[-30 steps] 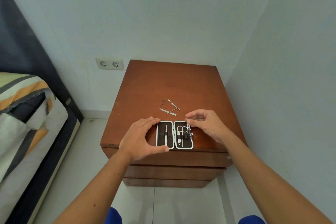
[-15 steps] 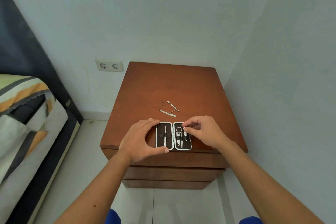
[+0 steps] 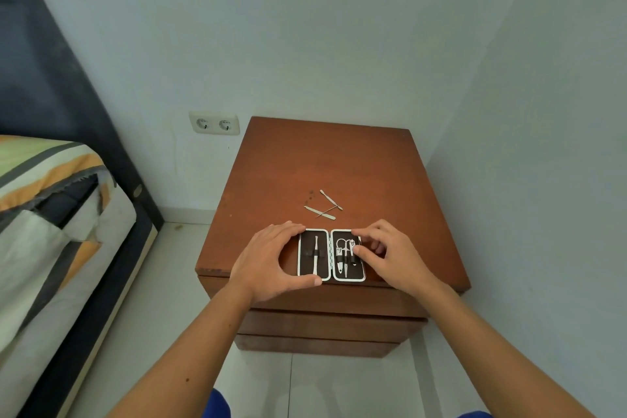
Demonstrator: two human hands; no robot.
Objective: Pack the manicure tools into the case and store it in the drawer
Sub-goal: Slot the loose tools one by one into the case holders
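The open manicure case (image 3: 307, 263), dark-lined with a white rim, lies near the front edge of the nightstand (image 3: 325, 159). Its left half holds one slim tool (image 3: 315, 254); its right half holds scissors (image 3: 342, 244) and other tools under a strap. My left hand (image 3: 268, 261) grips the case's left side, fingers behind and thumb in front. My right hand (image 3: 390, 258) rests on the right half, thumb and fingertips on a small silver tool (image 3: 353, 244) in the rightmost slot. Three loose metal tools (image 3: 324, 209) lie crossed behind the case.
Closed drawer fronts (image 3: 332, 302) stack below the nightstand's top. A wall stands close on the right, and a double socket (image 3: 214, 123) is on the back wall. A bed with a striped cover (image 3: 51, 214) is to the left, across a tiled floor strip.
My right hand has come down from the case's back right corner onto its right half, bringing the small tool down into the slot. The left hand has stayed put.
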